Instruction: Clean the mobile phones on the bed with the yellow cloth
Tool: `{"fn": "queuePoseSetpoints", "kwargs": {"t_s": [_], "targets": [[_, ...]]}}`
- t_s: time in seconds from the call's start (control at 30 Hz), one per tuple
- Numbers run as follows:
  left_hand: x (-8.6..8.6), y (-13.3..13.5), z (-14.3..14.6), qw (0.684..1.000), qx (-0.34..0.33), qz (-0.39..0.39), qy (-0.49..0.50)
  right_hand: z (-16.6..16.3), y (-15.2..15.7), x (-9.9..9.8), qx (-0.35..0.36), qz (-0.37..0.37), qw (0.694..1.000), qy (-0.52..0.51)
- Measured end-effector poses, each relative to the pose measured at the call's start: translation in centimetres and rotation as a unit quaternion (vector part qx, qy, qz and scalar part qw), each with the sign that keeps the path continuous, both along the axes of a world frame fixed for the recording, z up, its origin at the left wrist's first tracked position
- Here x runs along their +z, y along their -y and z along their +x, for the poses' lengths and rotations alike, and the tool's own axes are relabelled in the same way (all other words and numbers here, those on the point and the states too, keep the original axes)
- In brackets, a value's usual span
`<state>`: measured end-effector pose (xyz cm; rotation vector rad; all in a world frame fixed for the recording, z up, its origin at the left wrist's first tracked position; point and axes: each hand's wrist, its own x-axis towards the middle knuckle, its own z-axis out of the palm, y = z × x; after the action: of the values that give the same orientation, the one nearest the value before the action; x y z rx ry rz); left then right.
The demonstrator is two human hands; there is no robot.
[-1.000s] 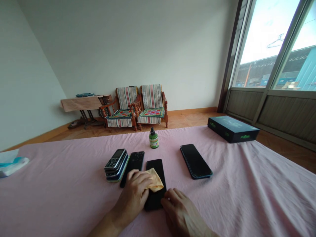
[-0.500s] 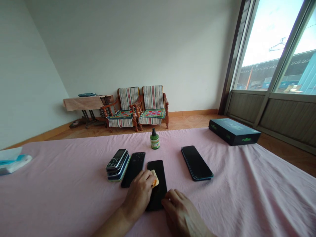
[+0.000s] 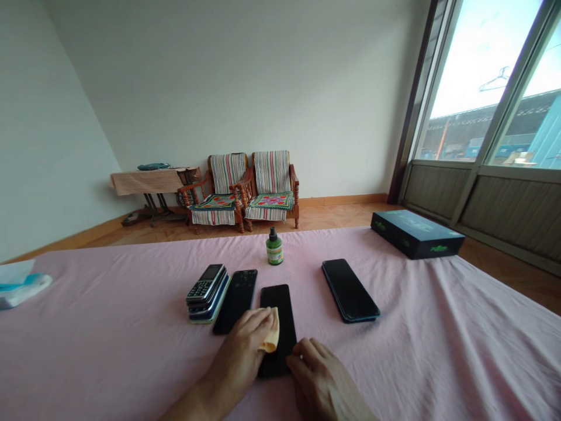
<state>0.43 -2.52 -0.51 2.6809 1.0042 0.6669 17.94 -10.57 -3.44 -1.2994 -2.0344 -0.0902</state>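
Observation:
A black smartphone (image 3: 280, 310) lies face up on the pink tablecloth (image 3: 109, 327) in front of me. My left hand (image 3: 243, 351) presses a small yellow cloth (image 3: 272, 339) onto the phone's left side, fingers closed over it. My right hand (image 3: 319, 380) rests at the phone's near right corner, fingertips touching its edge and curled. Another dark phone (image 3: 236, 299) lies just left of it, beside a stack of phones (image 3: 207, 292) topped by a keypad phone.
A small green bottle (image 3: 274, 247) stands behind the phones. A larger dark phone (image 3: 349, 289) lies to the right, and a black box (image 3: 416, 233) sits at the far right edge. A tissue pack (image 3: 20, 283) is at the far left. Chairs stand by the wall.
My left hand has rubbed the yellow cloth up the phone and then back down toward me. The right hand has stayed at the phone's near corner.

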Motion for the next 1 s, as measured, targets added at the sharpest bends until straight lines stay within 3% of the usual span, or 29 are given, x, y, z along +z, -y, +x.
{"fn": "queuePoseSetpoints", "kwargs": {"t_s": [0.3,0.43,0.7,1.0], "targets": [[0.8,-2.9,2.6,0.995,0.083,0.016,-0.053,0.1,0.0,0.2,0.001,0.000,1.000,-0.004],[1.0,-3.1,2.5,0.994,0.080,0.017,-0.071,0.1,0.0,0.2,-0.004,-0.002,1.000,0.013],[-0.1,-1.8,1.4,0.995,0.034,0.049,-0.085,0.0,-0.3,0.0,-0.007,0.020,0.999,0.033],[1.9,-4.6,2.9,0.984,0.107,0.050,-0.133,0.0,-0.3,-0.2,-0.004,0.042,0.999,0.031]]}}
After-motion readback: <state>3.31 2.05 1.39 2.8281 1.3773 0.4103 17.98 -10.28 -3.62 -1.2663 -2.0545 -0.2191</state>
